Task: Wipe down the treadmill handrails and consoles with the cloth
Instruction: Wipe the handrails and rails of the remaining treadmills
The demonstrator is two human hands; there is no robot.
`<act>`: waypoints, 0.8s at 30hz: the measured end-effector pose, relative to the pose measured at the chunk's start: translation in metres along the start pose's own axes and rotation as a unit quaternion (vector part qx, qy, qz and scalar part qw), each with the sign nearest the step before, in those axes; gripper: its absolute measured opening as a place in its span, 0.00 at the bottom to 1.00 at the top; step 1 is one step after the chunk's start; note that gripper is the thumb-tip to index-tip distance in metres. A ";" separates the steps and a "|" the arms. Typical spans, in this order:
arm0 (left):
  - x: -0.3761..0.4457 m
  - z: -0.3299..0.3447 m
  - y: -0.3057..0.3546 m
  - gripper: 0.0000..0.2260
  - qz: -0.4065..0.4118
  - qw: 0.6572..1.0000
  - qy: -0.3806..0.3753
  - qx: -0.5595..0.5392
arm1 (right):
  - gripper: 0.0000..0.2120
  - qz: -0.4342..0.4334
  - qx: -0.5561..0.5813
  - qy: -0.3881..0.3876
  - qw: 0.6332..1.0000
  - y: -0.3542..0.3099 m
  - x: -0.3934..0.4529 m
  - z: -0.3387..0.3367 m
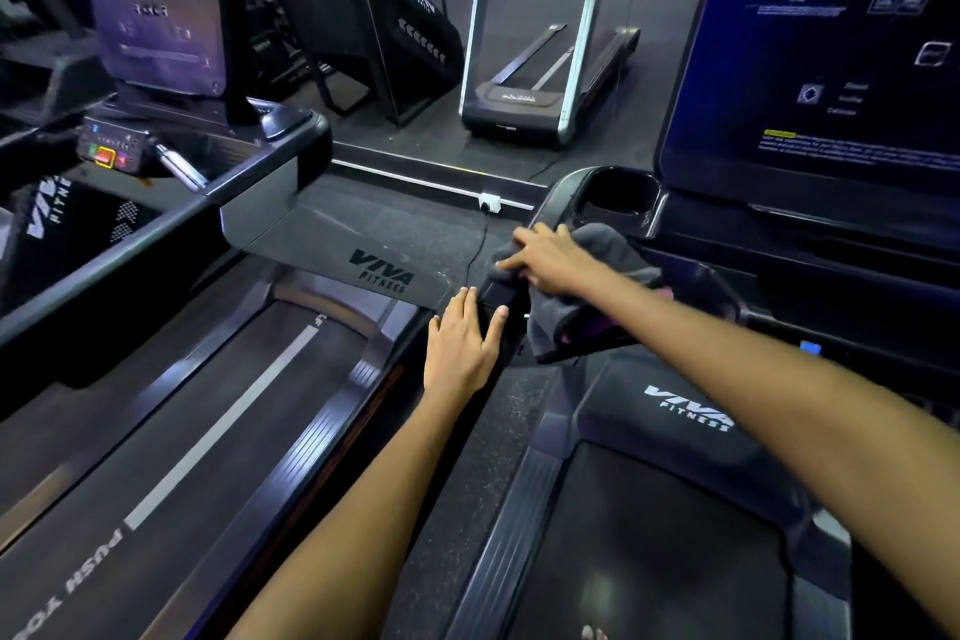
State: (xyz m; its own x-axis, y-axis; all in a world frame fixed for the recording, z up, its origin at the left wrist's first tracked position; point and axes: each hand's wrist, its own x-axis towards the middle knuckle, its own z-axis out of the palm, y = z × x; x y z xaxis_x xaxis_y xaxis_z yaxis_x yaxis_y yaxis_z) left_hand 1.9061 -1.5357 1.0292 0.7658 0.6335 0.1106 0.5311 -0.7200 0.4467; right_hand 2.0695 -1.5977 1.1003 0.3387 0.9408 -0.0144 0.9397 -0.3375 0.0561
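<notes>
On glossy black handrail [501, 299], left hand [460, 346] fingers flat; right hand [553, 263] fingers press soft grey cloth [602, 250].

Pretty clearly a commercial gym. There's a row of Viva Fitness treadmills [218, 405] with big touchscreen consoles [831, 47], another treadmill across the aisle [545, 68], a stair-climber type machine [374, 31], and dark speckled rubber flooring [415, 224] all over the place.
</notes>
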 end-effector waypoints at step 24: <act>-0.003 -0.005 0.004 0.32 -0.019 1.000 -0.001 0.009 | 0.19 0.052 0.112 0.036 0.992 0.039 0.034 0.020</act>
State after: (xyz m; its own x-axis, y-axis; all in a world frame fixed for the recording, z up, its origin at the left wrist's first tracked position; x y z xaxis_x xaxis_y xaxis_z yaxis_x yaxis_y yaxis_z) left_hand 1.9045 -1.5391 1.0350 0.7455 0.6602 0.0911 0.5665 -0.6997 0.4354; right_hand 2.1185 -1.5792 1.0823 0.4379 0.8975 0.0524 0.8896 -0.4241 -0.1694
